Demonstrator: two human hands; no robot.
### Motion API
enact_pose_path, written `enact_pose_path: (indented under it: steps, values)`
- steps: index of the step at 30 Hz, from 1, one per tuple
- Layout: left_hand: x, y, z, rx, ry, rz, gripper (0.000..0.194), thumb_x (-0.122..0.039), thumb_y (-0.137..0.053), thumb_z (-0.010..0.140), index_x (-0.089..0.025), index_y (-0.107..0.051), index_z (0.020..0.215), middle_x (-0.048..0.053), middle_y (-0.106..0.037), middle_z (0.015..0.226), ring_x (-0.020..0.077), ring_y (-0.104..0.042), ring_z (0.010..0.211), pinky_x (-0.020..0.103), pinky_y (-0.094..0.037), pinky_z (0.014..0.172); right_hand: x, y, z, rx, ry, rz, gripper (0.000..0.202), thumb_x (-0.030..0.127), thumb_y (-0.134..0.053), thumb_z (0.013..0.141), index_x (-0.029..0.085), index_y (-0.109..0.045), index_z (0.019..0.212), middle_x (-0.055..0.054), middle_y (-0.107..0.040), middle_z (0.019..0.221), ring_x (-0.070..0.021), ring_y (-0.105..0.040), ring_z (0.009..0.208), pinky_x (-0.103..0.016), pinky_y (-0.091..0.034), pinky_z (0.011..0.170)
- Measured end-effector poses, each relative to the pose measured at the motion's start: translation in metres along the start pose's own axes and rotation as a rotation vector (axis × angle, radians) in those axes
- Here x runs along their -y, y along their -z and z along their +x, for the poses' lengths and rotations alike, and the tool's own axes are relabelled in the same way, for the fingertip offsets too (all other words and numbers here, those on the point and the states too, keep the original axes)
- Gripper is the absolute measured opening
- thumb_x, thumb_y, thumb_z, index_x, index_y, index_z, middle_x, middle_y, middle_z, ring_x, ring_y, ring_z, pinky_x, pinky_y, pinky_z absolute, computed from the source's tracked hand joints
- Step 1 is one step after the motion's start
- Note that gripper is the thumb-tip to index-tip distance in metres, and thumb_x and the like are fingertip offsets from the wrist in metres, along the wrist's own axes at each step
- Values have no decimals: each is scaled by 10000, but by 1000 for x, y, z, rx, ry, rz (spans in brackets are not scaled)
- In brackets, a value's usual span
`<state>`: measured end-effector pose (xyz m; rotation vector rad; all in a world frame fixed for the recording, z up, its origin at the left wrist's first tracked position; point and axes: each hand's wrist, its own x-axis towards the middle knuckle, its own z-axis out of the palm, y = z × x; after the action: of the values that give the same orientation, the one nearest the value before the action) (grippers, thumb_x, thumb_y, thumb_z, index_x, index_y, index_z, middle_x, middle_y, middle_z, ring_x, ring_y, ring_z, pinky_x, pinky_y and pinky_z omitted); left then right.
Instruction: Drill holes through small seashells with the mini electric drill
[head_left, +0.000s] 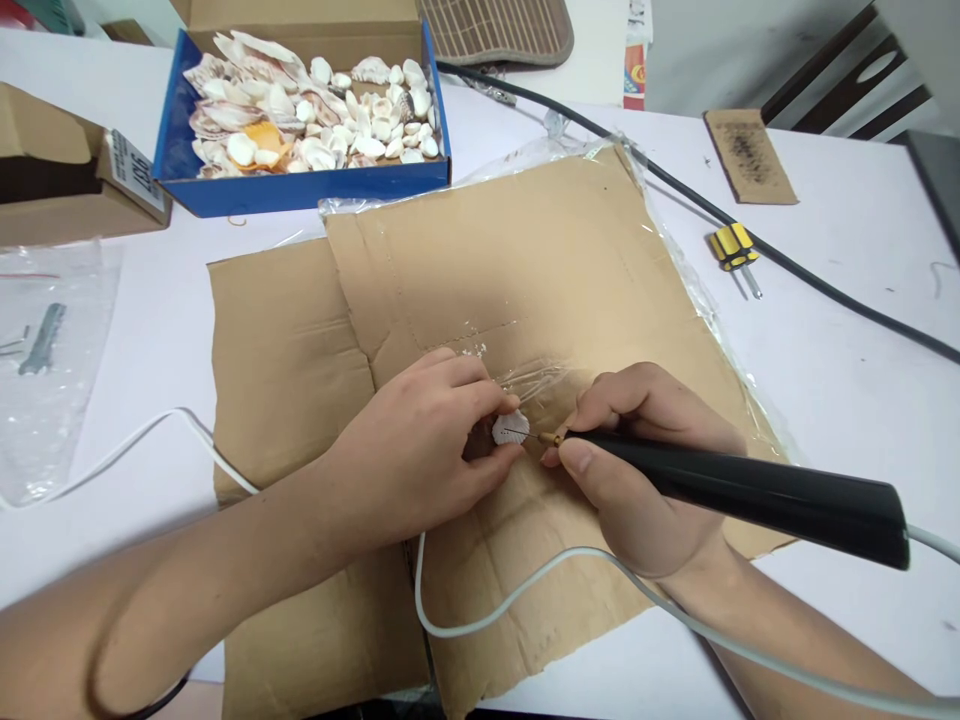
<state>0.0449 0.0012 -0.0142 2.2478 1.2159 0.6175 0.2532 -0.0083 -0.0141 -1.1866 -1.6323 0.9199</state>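
Observation:
Between the thumb and fingers of my left hand (442,440), a small white ribbed seashell (511,428) is pinched just above the cardboard. Several tiny dark dots or holes mark its face. My right hand (645,460) is closed like a pen grip around a black mini electric drill (750,490), which has a brass-coloured chuck and a thin bit. The bit's tip reaches the shell's face; whether it has gone in I cannot tell. Under both hands lies a brown cardboard sheet (487,270), with white crumbs just beyond the left fingers.
A blue box (300,190) full of seashells stands at the back left, beside a brown carton (52,200). A white cable (517,600) loops across the front. Behind run a black cable (675,185) and a yellow-black screwdriver (733,247). A plastic bag (67,400) lies left.

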Motion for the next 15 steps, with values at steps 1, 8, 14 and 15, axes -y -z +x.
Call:
enact_pose_path:
  steps: [1,8,14,15]
  values:
    - [0,0,0,0,-2,-2,55,-202,-760,963,-167,-800,949,24,-723,831,211,-649,826,357,-556,798,0,0,0,-1,0,3,155,179,-733,814,284,-622,789,50,-637,598,-168,-584,499,-324,-409,465]
    - [0,0,1,5,-5,-6,64,-198,-770,959,-148,-810,962,29,-725,833,213,-652,823,352,-548,779,2,0,1,-7,-17,-2,148,170,-726,791,273,-622,771,40,-655,600,-159,-559,487,-315,-401,458]
    - [0,0,0,-1,-3,2,64,-211,-744,974,-184,-780,928,18,-719,821,209,-652,821,351,-552,794,2,-1,1,-11,-31,-25,157,202,-744,799,278,-613,754,32,-646,590,-164,-538,482,-324,-401,450]
    - [0,0,0,-3,-4,2,69,-213,-745,973,-187,-775,917,18,-719,820,209,-652,822,351,-552,796,2,-1,1,-12,-32,-25,159,209,-747,802,278,-613,753,33,-641,587,-163,-536,481,-324,-401,451]
